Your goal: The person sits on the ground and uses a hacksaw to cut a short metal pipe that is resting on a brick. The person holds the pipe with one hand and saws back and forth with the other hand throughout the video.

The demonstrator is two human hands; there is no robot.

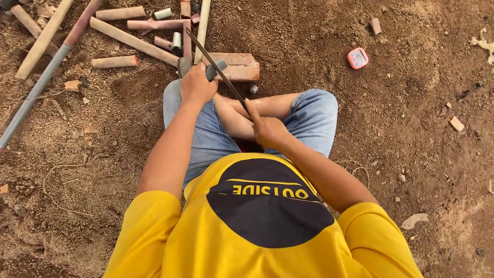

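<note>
Two hands busy here: our left hand (197, 85) has its grip closed around a short grey pipe piece (215, 69) at twelve o'clock, against the brick (237, 67). Our right hand (268, 129) clamps the saw blade (218, 72), slanting across that pipe.

the person sits cross-legged on the dirt ground (411, 154), just behind a red brick (237, 66). the left hand (197, 85) grips a short grey pipe piece (215, 69) held against the brick's near edge. the right hand (268, 129), nearer the body than the brick, holds a thin saw blade (216, 68) slanting across that pipe. beyond and left of the brick lie cut pipe lengths (135, 41). a small pink timer (357, 57) sits right of the brick, well apart.
</note>
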